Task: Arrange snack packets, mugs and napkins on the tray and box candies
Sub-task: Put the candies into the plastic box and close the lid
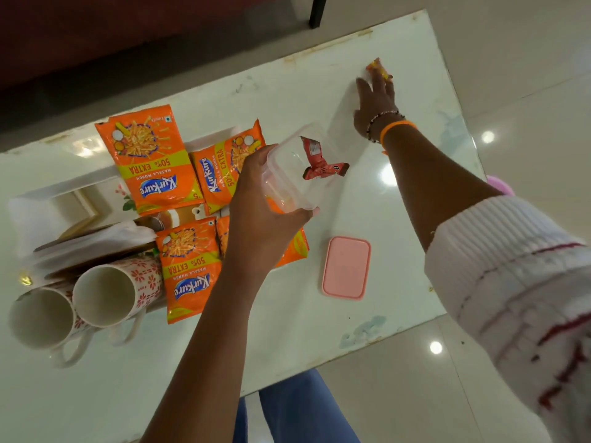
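- Left hand [259,199] grips a clear plastic box [297,167], thumb and fingers wrapped round its near end, holding it tilted above the counter [319,330].
- The box is thin-walled, rectangular with rounded corners, see-through all the way.
- Inside it lie red candies [319,161] in crinkly foil wrappers with twisted ends.
- Right hand [375,100] is stretched far out, fingers spread and closing on an orange-yellow candy [377,67] at the counter's far side; the fingertips touch the wrapper, though a full pinch cannot be told.
- That wrist carries a beaded bracelet and a smooth orange band [398,126]; the sleeve [511,266] is ribbed white knit with red stripes.
- The lid [346,267], matte pink and a rounded rectangle, lies flat on the counter just right of the tray, apart from the box.
- The counter is glossy white stone, with ceiling lights mirrored in it.
- The tray [57,193], white and rectangular with a printed base, sits on the left.
- Four packets [150,161] of shiny orange foil lie flat on it in two rows, one mostly hidden under the left forearm.
- Two mugs [105,292] lie on their sides at the tray's near end, side by side, white inside, red floral pattern outside, handles pointing toward the person.
- Napkins [96,244], soft white and folded, rest just behind the mugs.
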The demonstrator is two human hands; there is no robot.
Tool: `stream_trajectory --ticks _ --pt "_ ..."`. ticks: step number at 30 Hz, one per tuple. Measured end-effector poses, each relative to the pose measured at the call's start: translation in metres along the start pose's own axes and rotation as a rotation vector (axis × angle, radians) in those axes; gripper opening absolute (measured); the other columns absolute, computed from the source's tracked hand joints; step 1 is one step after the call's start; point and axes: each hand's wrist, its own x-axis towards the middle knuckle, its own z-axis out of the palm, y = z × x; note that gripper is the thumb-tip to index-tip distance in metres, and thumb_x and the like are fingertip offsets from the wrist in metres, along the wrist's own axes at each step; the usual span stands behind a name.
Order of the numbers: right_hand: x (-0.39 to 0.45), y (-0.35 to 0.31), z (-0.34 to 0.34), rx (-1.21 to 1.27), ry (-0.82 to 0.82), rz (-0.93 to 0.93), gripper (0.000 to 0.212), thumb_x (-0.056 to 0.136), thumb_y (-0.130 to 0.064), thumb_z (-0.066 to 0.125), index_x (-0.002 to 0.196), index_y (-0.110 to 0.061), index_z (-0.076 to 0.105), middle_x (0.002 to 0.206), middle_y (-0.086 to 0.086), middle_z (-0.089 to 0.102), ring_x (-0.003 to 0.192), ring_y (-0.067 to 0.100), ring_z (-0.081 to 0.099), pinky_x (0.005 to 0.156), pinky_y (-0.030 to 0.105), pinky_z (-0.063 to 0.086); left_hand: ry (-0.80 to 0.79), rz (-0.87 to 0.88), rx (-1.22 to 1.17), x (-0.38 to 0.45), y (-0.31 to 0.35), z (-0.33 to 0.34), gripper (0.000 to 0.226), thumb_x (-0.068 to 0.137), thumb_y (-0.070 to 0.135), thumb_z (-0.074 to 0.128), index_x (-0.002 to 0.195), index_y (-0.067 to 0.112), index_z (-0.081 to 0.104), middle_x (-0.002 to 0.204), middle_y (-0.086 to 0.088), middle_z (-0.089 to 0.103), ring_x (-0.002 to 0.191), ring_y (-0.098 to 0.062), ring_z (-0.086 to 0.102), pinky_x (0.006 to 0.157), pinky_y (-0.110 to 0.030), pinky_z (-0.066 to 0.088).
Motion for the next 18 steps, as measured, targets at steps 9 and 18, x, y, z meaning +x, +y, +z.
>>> stream_trajectory --ticks 9,18 --pt "0.006 0.013 -0.006 -0.07 0.116 -0.086 0.075 0.074 0.011 0.045 0.141 -0.019 0.028 0.154 0.01 0.012 0.14 0.042 0.011 0.109 0.049 0.033 0.014 -0.007 0.014 -0.007 -0.007 -0.007 0.083 0.062 0.011 0.084 0.132 0.023 0.041 0.132 0.007 0.05 0.124 -0.01 0.047 0.101 -0.039 0.048" --pt "-0.074 -0.011 0.013 0.452 0.259 0.01 0.024 0.082 0.002 0.047 0.094 -0.005 0.067 0.103 0.014 0.065 0.089 0.026 0.062 0.084 0.033 0.051 0.052 -0.008 0.034 -0.022 -0.008 -0.012 0.082 0.063 0.009 0.083 0.133 0.019 0.041 0.129 0.007 0.05 0.116 -0.001 0.045 0.097 -0.02 0.046"
